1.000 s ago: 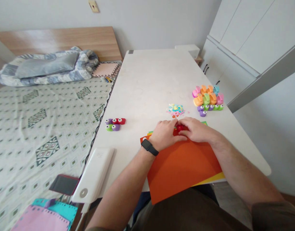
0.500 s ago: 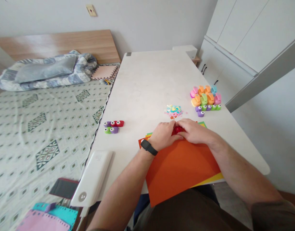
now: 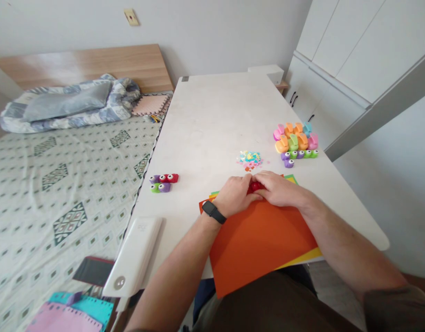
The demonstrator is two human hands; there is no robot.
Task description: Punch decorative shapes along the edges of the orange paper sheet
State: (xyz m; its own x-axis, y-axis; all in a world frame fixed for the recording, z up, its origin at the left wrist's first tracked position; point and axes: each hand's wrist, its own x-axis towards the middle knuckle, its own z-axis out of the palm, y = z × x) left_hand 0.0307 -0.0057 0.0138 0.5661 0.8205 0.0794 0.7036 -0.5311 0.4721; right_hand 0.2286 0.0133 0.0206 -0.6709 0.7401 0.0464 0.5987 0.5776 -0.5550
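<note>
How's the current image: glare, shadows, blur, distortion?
Head view: light soft and even; pale glare on the wooden headboard; soft shadow along the right side of the long white device; confetti too small to separate piece by piece; red craft punch partly hidden by the hands; edges look stretched, probably wide-angle.

The red craft punch (image 3: 256,186) looks like glossy plastic; the orange sheet (image 3: 264,235) at the tabletop's near edge is smooth, matt paper; the white tabletop (image 3: 205,124) is smooth with a soft sheen; the pastel punches (image 3: 296,138) by its right edge seem shiny plastic, as does the white oblong device (image 3: 134,253) at its near left corner; the headboard (image 3: 94,64) shows polished wood grain; the bedspread (image 3: 25,184) is matt, wrinkled cloth.
</note>
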